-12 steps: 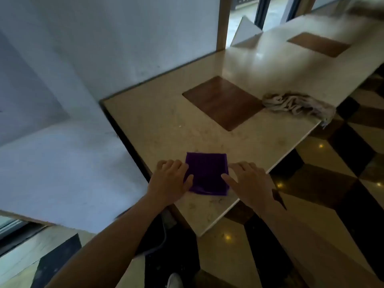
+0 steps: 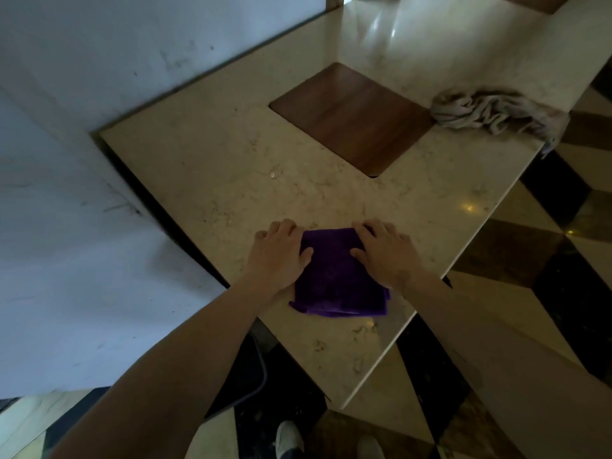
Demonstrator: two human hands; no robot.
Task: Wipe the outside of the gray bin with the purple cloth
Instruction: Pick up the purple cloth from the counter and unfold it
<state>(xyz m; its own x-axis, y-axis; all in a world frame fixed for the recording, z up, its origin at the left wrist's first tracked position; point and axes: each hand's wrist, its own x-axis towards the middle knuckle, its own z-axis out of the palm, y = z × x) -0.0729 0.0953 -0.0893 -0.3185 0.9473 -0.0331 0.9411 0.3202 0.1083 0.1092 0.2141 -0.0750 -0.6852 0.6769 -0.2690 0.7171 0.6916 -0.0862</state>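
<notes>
Purple and folded into a rough square, the cloth (image 2: 337, 276) lies flat on the pale marble counter (image 2: 231, 167), near the counter's edge at about six o'clock from the dark wooden inset panel (image 2: 354, 117). My left hand (image 2: 280, 255) rests palm down on the cloth's nine o'clock side, fingers loosely spread and curled over its far corner, thumb lying across the fabric; it presses rather than grips. My right hand (image 2: 385, 251) does the same on the three o'clock side, fingers laid out flat toward the far edge, thumb pointing in at my left thumb, nothing closed in it. Between my two thumbs a strip of cloth shows bare. A crumpled grayish rag (image 2: 493, 112) sits at two o'clock from the cloth, just beside the wooden panel and close to the counter's right edge. A white wall (image 2: 116, 61) runs along the counter from nine to twelve o'clock. My shoes (image 2: 289, 440) show at six o'clock on the checkered floor (image 2: 546, 260).
</notes>
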